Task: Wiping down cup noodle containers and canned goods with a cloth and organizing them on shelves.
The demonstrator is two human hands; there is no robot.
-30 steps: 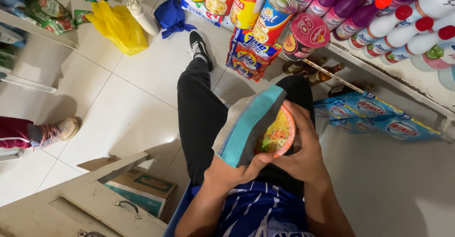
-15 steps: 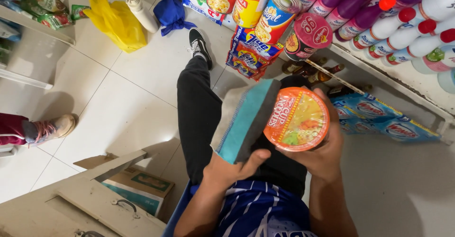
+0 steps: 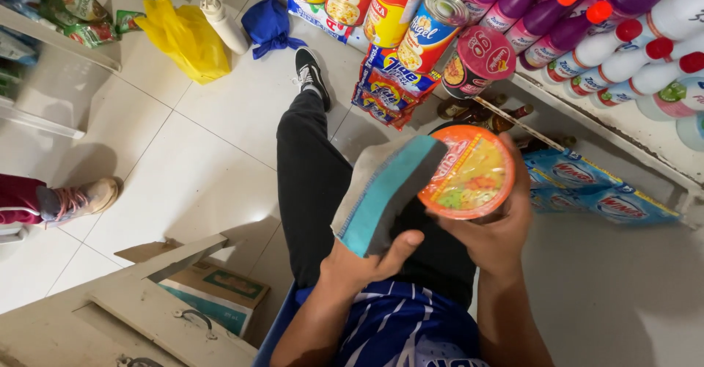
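Note:
My right hand (image 3: 493, 236) grips an orange instant noodle cup (image 3: 468, 172) from below, its printed lid tilted up toward me. My left hand (image 3: 364, 261) holds a folded cloth (image 3: 380, 189), grey with a teal edge, pressed against the cup's left side. Both hands are over my lap; I wear black trousers (image 3: 309, 178) and a blue striped shirt (image 3: 402, 326). My black shoe (image 3: 311, 74) rests on the white tiled floor.
A shelf (image 3: 609, 138) at right carries tall cans (image 3: 429, 31), purple and white bottles (image 3: 601, 52), snack packets (image 3: 387, 88) and blue sachets (image 3: 587, 184). A yellow bag (image 3: 188, 38) and blue cloth (image 3: 268, 24) lie on the floor. Another person's foot (image 3: 77, 200) is at left. A cardboard box (image 3: 214, 294) sits nearby.
The noodle cup has risen and turned from behind the cloth so its lid faces up; my right hand lifted it rightward while the cloth stays against its left side.

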